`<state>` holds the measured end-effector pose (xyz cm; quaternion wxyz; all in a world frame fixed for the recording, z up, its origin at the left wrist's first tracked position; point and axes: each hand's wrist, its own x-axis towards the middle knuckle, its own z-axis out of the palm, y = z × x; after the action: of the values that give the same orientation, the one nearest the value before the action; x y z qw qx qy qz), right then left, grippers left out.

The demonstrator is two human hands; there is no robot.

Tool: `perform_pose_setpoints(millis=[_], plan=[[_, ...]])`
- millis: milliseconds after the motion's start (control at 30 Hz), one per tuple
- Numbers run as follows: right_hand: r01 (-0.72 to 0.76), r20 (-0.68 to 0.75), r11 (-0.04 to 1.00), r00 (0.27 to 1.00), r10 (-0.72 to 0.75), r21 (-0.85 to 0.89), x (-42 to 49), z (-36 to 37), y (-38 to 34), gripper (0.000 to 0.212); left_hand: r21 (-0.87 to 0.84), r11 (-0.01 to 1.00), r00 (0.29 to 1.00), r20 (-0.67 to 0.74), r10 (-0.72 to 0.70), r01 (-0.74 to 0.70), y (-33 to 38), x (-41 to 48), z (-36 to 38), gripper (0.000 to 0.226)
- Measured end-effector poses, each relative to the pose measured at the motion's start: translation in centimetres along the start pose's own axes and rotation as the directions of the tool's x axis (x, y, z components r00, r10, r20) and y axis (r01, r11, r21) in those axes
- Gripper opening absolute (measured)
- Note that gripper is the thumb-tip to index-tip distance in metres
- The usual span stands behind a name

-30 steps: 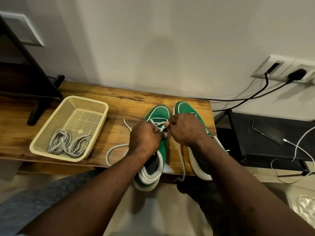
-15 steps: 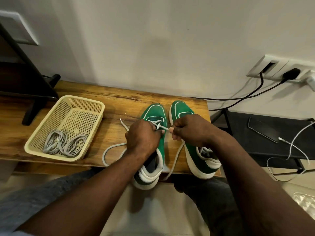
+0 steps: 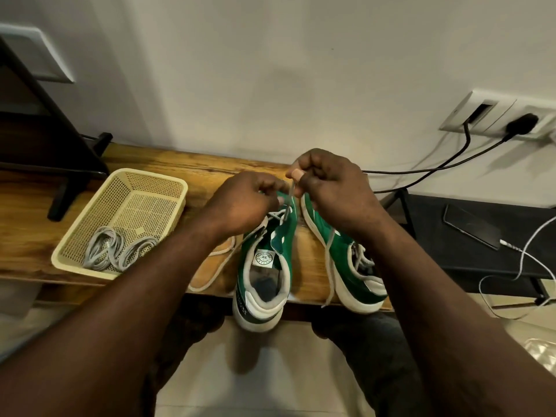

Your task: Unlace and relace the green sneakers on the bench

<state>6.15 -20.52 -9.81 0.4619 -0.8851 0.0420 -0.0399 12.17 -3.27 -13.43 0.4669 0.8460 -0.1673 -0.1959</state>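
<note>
Lace pinched above the left green sneaker

Wood-grain planks, warm and knotty, form the bench (image 3: 210, 167) against a plain pale wall. At the far left a black stand (image 3: 60, 203) rests on it. Beside that sits a cream plastic basket (image 3: 150, 176), rectangular and perforated, with coiled grey spare laces (image 3: 117, 251) inside.

The left hand (image 3: 243, 203) hovers over the toe of the left sneaker (image 3: 264, 266), fingers curled tight at the front eyelets and pinching the flat pale lace (image 3: 289, 200). A loose loop of it lies on the wood under the forearm. The shoe is green suede-like fabric with a white sole, its heel overhanging the bench's near edge.

The right hand (image 3: 331, 188) is clenched too, thumb and forefinger gripping the same lace and holding it up (the strand runs straight down to the eyelets). The right sneaker (image 3: 346, 266) stands just beside its mate.

Further right, a black side table (image 3: 436, 251) carries a dark phone (image 3: 472, 225), and a wall socket (image 3: 496, 118) feeds black cables.
</note>
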Motion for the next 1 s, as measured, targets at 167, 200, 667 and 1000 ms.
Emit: perform_pose_setpoints(millis=[167,200,667,1000], plan=[[0.146,-0.068,0.972,0.988,-0.135,0.185,-0.2,-0.2,-1.7,0.012,-0.002,0.984,0.979,0.105,0.176,-0.176,1.7,-1.0,-1.1,0.01],[0.173,-0.085,0.959,0.984,-0.158,0.226,-0.3,-0.3,-2.1,0.011,-0.075,0.976,0.973,0.093,0.21,-0.203,1.9,-1.1,-1.3,0.012],[-0.022,-0.009,0.97,1.0,0.025,0.243,-0.1,-1.3,-0.3,0.004,0.514,0.849,0.992,0.071,0.106,-0.127,-1.2,1.8,-4.1,0.03],[-0.011,0.029,0.969,1.0,0.004,0.245,0.1,-0.5,0.1,0.015,0.174,0.963,0.972,-0.079,0.223,-0.207,0.4,1.7,-2.2,0.014]])
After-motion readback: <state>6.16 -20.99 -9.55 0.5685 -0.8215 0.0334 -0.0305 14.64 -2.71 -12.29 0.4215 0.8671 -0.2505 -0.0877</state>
